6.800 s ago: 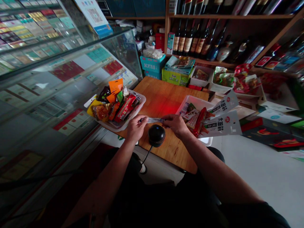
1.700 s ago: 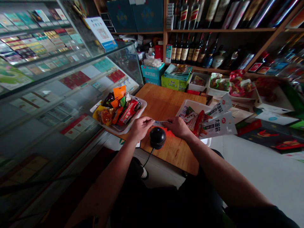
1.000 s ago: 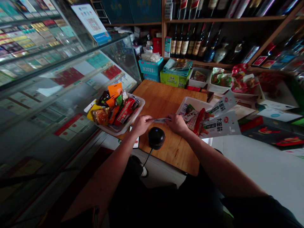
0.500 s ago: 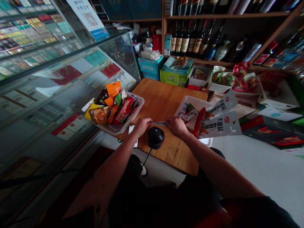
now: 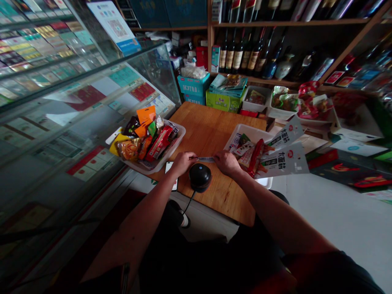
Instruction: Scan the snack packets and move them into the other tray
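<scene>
Stretched between my two hands is a narrow flat packet, greyish with small print. My left hand pinches its left end, and my right hand grips the right end. Just below the packet stands a black rounded device with a cable, apart from both hands. On the left, a white plastic basket is heaped with colourful snack packets. To the right, another white basket holds snack packets, with two large grey packets sticking out over its right side.
The wooden table lies under everything. A phone rests by its left front edge. A glass display case runs along the left. Boxes of snacks and a shelf of bottles stand behind.
The packet between my hands has tilted slightly, so more of its printed face shows. Both hands stay at nearly the same spot.
</scene>
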